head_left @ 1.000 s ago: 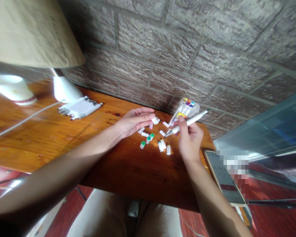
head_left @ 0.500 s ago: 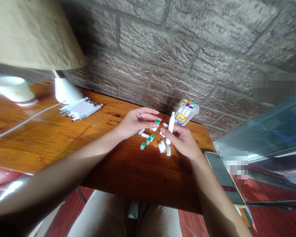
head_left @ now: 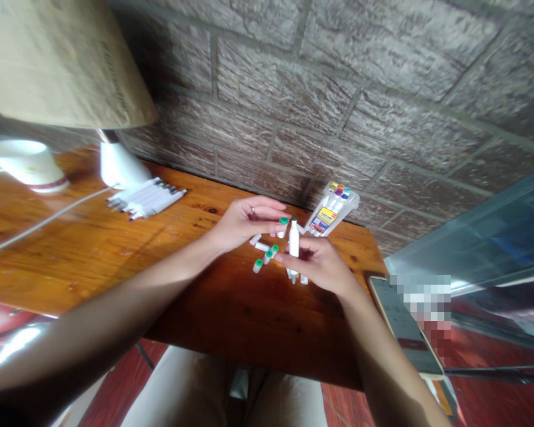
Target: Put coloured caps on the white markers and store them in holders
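A white marker cap with a green top (head_left: 283,221) is pinched between the thumb and fingers of my left hand (head_left: 249,220). My right hand (head_left: 321,261) grips an uncapped white marker (head_left: 294,242), its dark tip pointing up, close to the right of that cap. Below my left hand, several loose caps lie on the table, among them green-topped ones (head_left: 268,256) and a plain white one (head_left: 261,246). Other caps (head_left: 304,279) are partly hidden behind the marker and my right hand.
A clear marker case (head_left: 331,210) with coloured ends showing stands against the brick wall (head_left: 249,118). Several markers (head_left: 149,198) lie in a row by the lamp (head_left: 120,166), near a paper cup (head_left: 31,166). A tablet (head_left: 404,326) sits at the wooden table's (head_left: 231,320) right edge.
My right hand has brought the marker left and slightly down, nearer the green-topped cap, covering some loose caps. More of the marker case now shows. My left hand stays in nearly the same place.
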Tool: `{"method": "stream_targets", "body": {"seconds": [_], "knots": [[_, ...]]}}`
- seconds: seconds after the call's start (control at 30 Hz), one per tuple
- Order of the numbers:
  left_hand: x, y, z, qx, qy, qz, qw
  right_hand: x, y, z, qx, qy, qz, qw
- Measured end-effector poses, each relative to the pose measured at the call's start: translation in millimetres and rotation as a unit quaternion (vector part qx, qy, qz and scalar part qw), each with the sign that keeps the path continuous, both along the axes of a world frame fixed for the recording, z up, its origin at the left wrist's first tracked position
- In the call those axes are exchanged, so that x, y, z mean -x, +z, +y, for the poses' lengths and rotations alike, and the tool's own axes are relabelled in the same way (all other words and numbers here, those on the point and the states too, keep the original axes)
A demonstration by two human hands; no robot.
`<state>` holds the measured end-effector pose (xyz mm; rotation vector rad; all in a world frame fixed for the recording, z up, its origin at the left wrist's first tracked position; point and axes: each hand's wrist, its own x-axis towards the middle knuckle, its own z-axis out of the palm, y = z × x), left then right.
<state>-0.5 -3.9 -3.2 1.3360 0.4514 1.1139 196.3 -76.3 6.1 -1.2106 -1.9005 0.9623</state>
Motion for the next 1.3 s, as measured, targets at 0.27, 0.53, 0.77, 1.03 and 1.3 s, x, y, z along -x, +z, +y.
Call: {"method": "stream_targets", "body": {"seconds": [0.27,0.53,0.77,1.03,1.3], "knots": [[0.4,1.0,-1.7,0.02,0.014,-0.002,1.0,-0.1,-1.2,0.0,0.002,-0.009,-0.001,1.0],[0.0,-0.1,0.5,0.019,0.016,-0.007,1.0,0.1,-1.9,0.6,-0.012,0.007,-0.009,1.0],[-1.7,-1.8,3.2,0.064,0.004,-0.035,0.997,1.1,-2.1,-0.4,0.005,0.01,0.011,1.0],[-1.9,3.6,8.1,0.285,-0.011,-0.06,0.956,3.9,-1.4,-0.2,0.03,0.0,0.067,0.997],[-1.3,4.0,8.3,0.287,-0.038,-0.061,0.955,5.4,-4.1,0.1,0.037,-0.002,0.051,0.998]]}}
